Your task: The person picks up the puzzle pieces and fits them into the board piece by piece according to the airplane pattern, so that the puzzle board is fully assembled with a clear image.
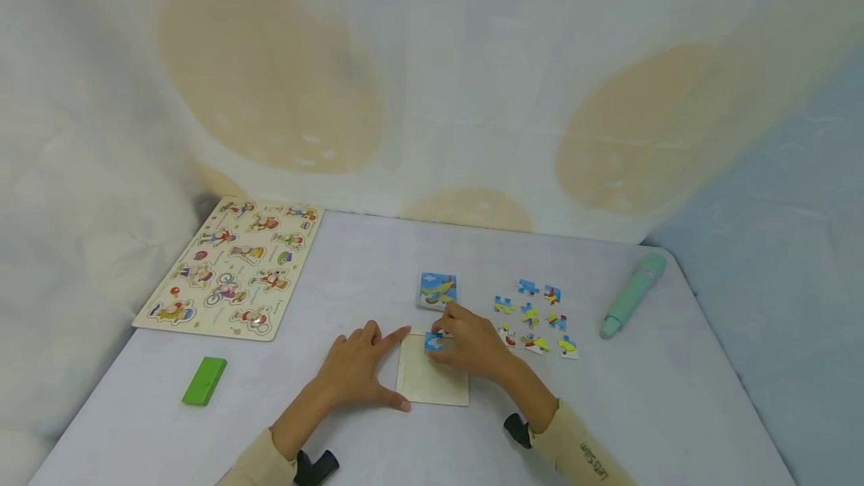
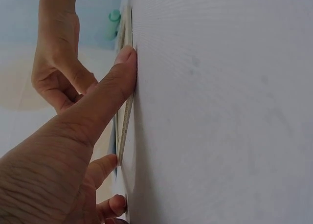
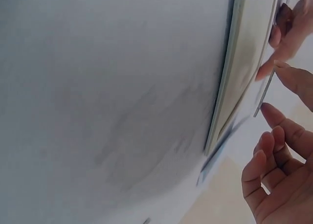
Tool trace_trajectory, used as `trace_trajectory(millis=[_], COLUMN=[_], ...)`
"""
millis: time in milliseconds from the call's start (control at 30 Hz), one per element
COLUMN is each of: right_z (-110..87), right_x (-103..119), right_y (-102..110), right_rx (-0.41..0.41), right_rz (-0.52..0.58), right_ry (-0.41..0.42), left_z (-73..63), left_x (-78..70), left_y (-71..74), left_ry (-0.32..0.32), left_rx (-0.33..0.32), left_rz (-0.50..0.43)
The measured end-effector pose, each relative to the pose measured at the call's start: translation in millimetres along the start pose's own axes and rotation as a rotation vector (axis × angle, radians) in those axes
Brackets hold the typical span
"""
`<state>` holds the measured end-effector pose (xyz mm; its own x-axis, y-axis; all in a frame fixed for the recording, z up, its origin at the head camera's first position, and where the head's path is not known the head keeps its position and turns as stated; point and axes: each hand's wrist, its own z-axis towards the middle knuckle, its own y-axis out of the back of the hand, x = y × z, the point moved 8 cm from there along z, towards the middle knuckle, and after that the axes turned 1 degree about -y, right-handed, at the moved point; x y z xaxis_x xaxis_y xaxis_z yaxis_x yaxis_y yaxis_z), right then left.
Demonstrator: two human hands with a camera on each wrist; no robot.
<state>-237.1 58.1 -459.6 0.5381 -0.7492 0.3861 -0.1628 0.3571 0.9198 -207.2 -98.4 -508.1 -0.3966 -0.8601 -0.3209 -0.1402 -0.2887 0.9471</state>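
Head view: blue jigsaw piece (image 1: 433, 341) pinched between the right hand's (image 1: 472, 342) thumb and finger, above the cream puzzle tray (image 1: 432, 387); the left hand (image 1: 354, 370), thumb and forefinger spread wide, touches the tray's edge. Loose jigsaw pieces (image 1: 529, 315) lie rightward.

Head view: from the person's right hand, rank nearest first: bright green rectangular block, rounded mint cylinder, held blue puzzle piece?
1. Blue puzzle piece, pinched by the right hand.
2. Mint cylinder, on the right.
3. Green block, far left.
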Motion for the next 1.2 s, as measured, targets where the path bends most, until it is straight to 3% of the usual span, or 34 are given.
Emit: trace_trajectory(millis=[500,667,933,1200], right_z=[11.7,-0.1,-22.8,-28.5], right_x=[17.7,23.1,35.3,29.7], right_y=[-23.1,-15.1,-20.1,-26.0], right_rx=[0.031,0.025,0.062,0.069], right_rz=[-0.119,-0.179,-0.410,-0.396], right_ry=[0.112,0.117,0.198,0.147], left_z=[0.5,-0.7,-0.8,-1.2], left_x=[-2.0,-1.9,-0.6,-1.6], left_y=[1.0,2.4,1.4,1.7], left_ry=[-0.006,-0.001,0.002,0.008], left_rx=[-0.002,-0.002,-0.010,-0.004], left_rz=[-0.022,-0.022,0.005,-0.007])
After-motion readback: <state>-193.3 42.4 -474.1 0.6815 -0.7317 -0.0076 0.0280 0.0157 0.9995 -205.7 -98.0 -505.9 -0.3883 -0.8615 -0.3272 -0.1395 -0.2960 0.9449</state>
